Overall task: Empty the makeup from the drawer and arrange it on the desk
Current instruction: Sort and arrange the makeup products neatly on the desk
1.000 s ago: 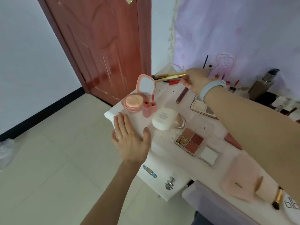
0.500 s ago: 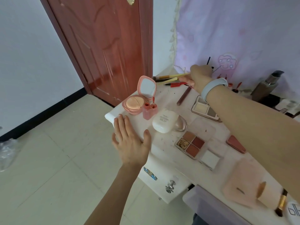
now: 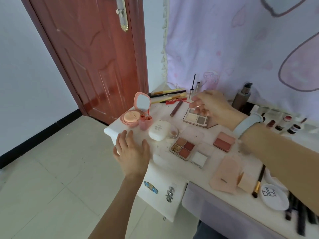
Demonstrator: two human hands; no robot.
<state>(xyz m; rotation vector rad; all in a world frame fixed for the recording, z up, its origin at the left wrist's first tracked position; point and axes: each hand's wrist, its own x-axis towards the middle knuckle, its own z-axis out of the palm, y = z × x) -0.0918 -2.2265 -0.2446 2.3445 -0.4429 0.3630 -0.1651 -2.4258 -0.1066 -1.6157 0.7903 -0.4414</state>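
Left hand [image 3: 132,153] flat, fingers spread, resting on the desk [image 3: 174,171] corner. Right hand [image 3: 209,106] over the back row, pinching a thin red wand [image 3: 185,101] between thumb and fingertips. Makeup already spread across the desk: compact [image 3: 136,111], quad palette [image 3: 183,148], blush [image 3: 224,141], pencils [image 3: 167,95] at the rear. I judge the wand is being placed. I'd lay it parallel beside the pencils, tip clear of the open palette [image 3: 196,118], and release only once it lies flat.

Your left hand [image 3: 132,153] lies flat, fingers spread, on the white desk [image 3: 160,167] at frame centre. Your right hand [image 3: 209,105], upper right of it, pinches a thin red applicator wand [image 3: 185,101] above a rectangular beige-and-grey eyeshadow palette [image 3: 196,118].
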